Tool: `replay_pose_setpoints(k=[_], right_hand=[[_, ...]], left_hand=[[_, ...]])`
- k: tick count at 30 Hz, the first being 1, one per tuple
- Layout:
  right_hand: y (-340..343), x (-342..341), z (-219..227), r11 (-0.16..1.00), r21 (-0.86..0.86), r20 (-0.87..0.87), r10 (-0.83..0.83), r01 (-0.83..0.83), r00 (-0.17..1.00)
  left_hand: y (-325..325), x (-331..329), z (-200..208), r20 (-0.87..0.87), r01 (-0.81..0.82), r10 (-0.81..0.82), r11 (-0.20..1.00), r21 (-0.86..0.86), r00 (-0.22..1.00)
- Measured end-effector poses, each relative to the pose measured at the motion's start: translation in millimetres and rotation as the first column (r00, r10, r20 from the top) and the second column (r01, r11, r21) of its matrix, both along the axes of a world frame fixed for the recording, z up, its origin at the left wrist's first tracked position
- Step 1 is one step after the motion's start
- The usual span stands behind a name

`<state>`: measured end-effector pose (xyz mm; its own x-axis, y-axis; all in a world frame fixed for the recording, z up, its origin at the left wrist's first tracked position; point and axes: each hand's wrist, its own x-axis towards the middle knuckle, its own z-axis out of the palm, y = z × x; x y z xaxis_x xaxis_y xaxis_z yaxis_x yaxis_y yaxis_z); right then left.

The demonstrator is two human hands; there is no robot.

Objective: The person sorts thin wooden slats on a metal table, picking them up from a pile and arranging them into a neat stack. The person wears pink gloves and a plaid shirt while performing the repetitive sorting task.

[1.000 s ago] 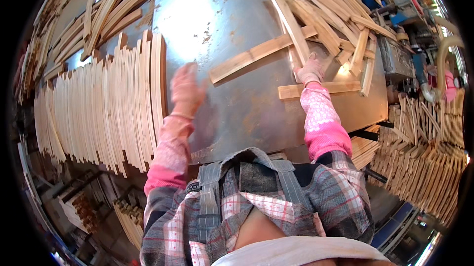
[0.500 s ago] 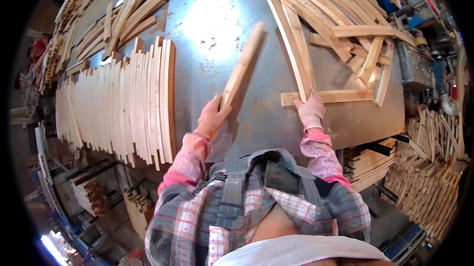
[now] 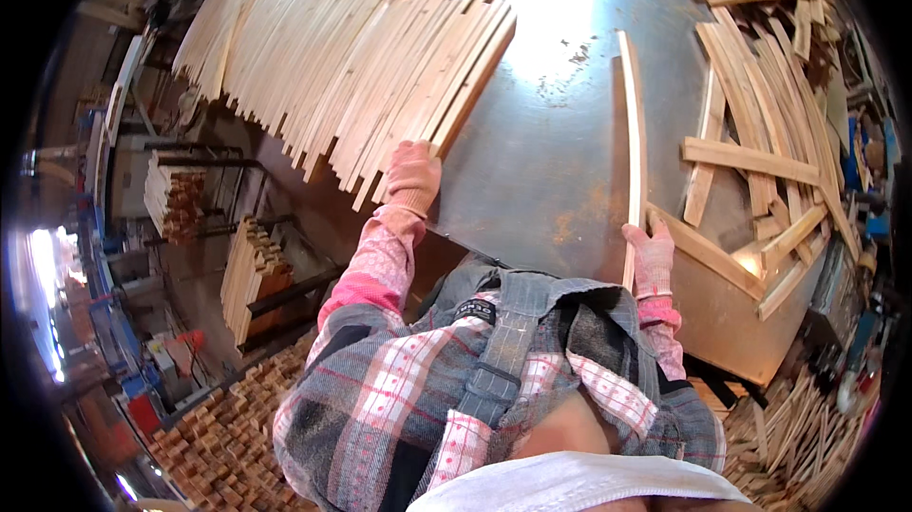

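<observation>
I stand at a grey metal table [image 3: 560, 132]. My left hand [image 3: 412, 177], in a pink glove, presses against the near ends of a row of thin curved wooden slats [image 3: 361, 66] laid side by side on the table's left part. My right hand [image 3: 652, 256], also gloved, grips the near end of a single curved wooden slat [image 3: 633, 142] that stands on edge and runs away from me across the table.
A loose heap of wooden strips [image 3: 769, 132] covers the table's right side. Stacks of cut wood [image 3: 252, 270] sit on racks below left, small wood blocks [image 3: 228, 436] lie on the floor, and more strips [image 3: 807, 426] lie at lower right.
The left hand has laid its slat onto the right end of the row and now pushes the ends. The right hand has taken up a single slat from the right pile.
</observation>
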<state>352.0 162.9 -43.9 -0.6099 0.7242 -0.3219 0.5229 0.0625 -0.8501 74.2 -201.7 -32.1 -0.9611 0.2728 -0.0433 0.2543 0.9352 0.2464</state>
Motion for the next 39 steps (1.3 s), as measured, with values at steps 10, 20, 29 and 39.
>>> replay_pose_setpoints(k=[10, 20, 29, 39], right_hand=[[-98.4, -86.9, 113.1, 0.665, 0.255, 0.292, 0.639, -0.702, 0.712], [9.8, -91.0, 87.8, 0.944, 0.262, -0.149, 0.244, -0.2, 0.958], [89.8, 36.2, 17.5, 0.866, 0.456, 0.845, -0.35, -0.204, 0.403], [142.1, 57.3, -37.0, 0.692, 0.44, 0.858, -0.135, -0.573, 0.496]], left_hand=[[-0.4, -14.6, 40.2, -0.196, 0.17, -0.139, 0.974, 0.15, 0.971], [-92.0, -126.9, 69.9, -0.236, 0.375, -0.367, 0.927, -0.012, 0.9], [-121.9, -191.4, 34.1, 0.012, -0.289, 0.301, 0.924, -0.25, 0.954], [300.3, -46.1, 40.2, -0.049, 0.71, -0.733, 0.637, 0.3, 0.679]])
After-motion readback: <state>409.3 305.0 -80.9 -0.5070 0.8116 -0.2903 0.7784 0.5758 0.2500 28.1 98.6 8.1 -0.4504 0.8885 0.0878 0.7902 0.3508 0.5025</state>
